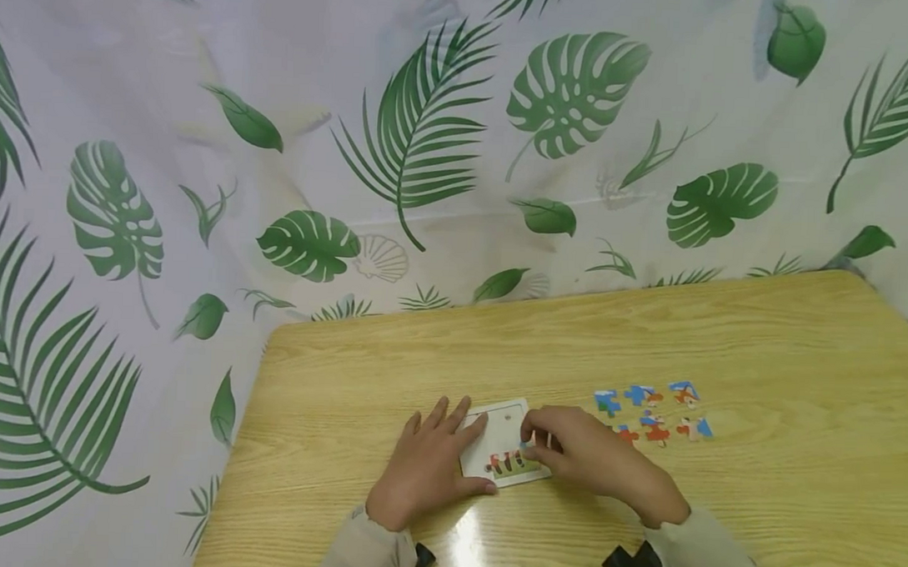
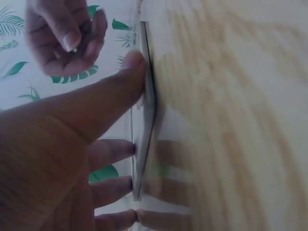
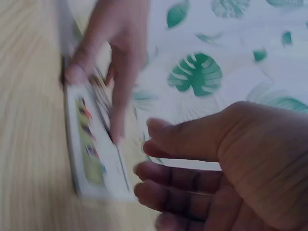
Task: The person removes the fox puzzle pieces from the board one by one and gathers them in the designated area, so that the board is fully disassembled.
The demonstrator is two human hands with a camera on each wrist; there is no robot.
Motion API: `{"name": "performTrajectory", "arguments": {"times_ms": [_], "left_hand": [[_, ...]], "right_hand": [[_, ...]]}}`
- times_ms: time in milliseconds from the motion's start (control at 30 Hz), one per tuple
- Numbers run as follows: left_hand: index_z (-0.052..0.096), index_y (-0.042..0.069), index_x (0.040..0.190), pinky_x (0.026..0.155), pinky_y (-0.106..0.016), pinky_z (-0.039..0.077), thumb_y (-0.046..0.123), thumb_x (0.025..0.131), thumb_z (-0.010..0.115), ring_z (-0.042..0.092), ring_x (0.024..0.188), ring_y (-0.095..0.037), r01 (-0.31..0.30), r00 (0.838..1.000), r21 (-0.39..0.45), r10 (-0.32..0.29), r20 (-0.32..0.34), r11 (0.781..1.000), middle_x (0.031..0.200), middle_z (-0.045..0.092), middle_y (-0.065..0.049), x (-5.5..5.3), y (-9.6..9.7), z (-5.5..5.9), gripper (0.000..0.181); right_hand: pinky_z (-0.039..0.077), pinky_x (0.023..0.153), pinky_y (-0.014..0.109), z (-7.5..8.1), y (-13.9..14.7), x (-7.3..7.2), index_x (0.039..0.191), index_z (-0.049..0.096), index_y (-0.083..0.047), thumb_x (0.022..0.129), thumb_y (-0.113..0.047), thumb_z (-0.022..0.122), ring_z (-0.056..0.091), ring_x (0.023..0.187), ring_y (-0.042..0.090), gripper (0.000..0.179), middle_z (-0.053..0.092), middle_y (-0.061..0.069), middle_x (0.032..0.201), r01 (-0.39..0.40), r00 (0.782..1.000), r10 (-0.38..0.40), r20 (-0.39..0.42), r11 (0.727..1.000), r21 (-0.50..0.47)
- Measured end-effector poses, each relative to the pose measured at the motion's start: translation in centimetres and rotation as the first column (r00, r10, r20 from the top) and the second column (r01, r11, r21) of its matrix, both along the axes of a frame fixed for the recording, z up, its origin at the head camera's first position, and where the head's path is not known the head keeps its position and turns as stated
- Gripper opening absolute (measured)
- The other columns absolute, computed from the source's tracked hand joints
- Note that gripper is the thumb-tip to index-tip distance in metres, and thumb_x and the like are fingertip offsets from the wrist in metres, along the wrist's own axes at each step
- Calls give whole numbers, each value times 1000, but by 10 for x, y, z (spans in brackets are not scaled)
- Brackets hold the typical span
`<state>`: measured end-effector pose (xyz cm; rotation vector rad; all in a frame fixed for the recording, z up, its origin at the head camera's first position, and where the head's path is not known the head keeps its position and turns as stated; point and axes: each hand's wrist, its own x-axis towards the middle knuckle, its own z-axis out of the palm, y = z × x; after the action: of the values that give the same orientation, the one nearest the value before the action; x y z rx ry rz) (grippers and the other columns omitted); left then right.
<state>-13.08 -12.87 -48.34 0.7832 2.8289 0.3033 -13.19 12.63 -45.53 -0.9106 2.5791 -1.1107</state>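
Observation:
In the head view my left hand rests with its fingers spread over the left side of a shallow white puzzle tray. Its thumb lies along the tray's near edge, as the left wrist view also shows. A row of picture pieces, with red shapes on green, fills the tray's near side. Above the tray's right part, my right hand has its thumb and fingertips brought together. They pinch a small puzzle piece, mostly hidden, of which a bit of blue shows in the head view.
Several loose puzzle pieces in blue, red and orange lie on the wooden table just right of the tray. A white cloth with green leaves hangs behind the table and along its left side.

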Motion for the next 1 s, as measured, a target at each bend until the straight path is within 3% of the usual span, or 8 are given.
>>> {"name": "performTrajectory", "arguments": {"times_ms": [133, 233, 600, 1000], "left_hand": [[42, 26, 160, 115, -64, 31, 74, 85, 66, 27, 154, -34, 4, 1000, -23, -5, -9, 1000, 168, 29, -6, -1, 1, -2, 92], [42, 27, 161, 116, -63, 31, 74, 85, 65, 26, 154, -34, 6, 1000, -25, -6, -10, 1000, 168, 29, -6, -1, 3, -2, 92], [45, 25, 159, 116, -63, 31, 71, 85, 69, 28, 153, -34, -5, 1000, -10, 5, -22, 1000, 167, 32, -6, -1, 0, 1, 91], [42, 27, 160, 117, -63, 29, 72, 84, 68, 25, 155, -33, -5, 1000, -12, 5, -5, 1000, 168, 29, -4, 1, -2, -3, 93]], "right_hand": [[49, 67, 29, -8, -18, -1, 107, 68, -7, 97, -9, 72, 52, 76, 6, 11, 59, -5, 91, -13, 1000, 14, -19, 998, 63], [49, 70, 29, -15, -23, 0, 109, 68, -4, 95, -7, 73, 54, 81, 9, 15, 58, -2, 95, -15, 1000, 14, 17, 997, 71], [46, 69, 28, -24, -26, -2, 96, 65, -9, 92, -6, 77, 50, 78, 10, 13, 55, -2, 89, -6, 1000, 5, 27, 1000, 24], [45, 66, 27, -30, -31, 3, 100, 62, -12, 88, -4, 80, 48, 77, 9, 23, 48, -1, 93, 23, 999, -25, 46, 998, 51]]}}
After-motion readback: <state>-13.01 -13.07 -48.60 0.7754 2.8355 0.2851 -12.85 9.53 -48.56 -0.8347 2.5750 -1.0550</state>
